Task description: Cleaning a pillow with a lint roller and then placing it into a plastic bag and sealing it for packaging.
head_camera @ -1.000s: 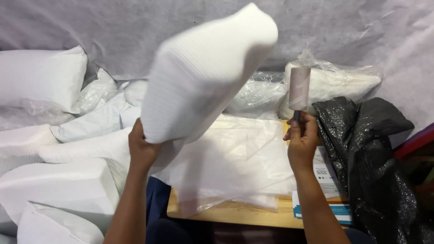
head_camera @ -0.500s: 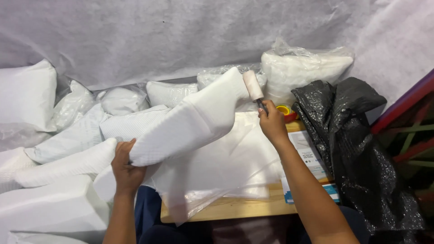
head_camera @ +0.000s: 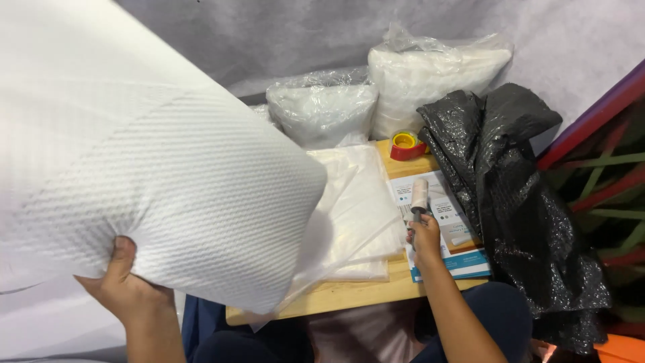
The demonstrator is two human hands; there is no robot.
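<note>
- Grey fabric sheeting (head_camera: 282,33) backed the bench; a small wooden table (head_camera: 349,296) sat in front of us, carrying clear plastic bags (head_camera: 356,208) laid flat.
- We noted our left hand (head_camera: 124,286) gripping the lower edge of a large white textured pillow (head_camera: 148,175), thumb on the near face, the other fingers hidden behind it; the pillow was raised off the table, filling the left of the view.
- Our right hand (head_camera: 424,238) was closed around the handle of a lint roller (head_camera: 419,196), roller upright, above a printed card (head_camera: 437,222) on the table.
- 2 bagged pillows (head_camera: 430,81) stood at the back, a tape roll (head_camera: 406,144) beside them, black plastic sheet (head_camera: 510,195) to the right.
</note>
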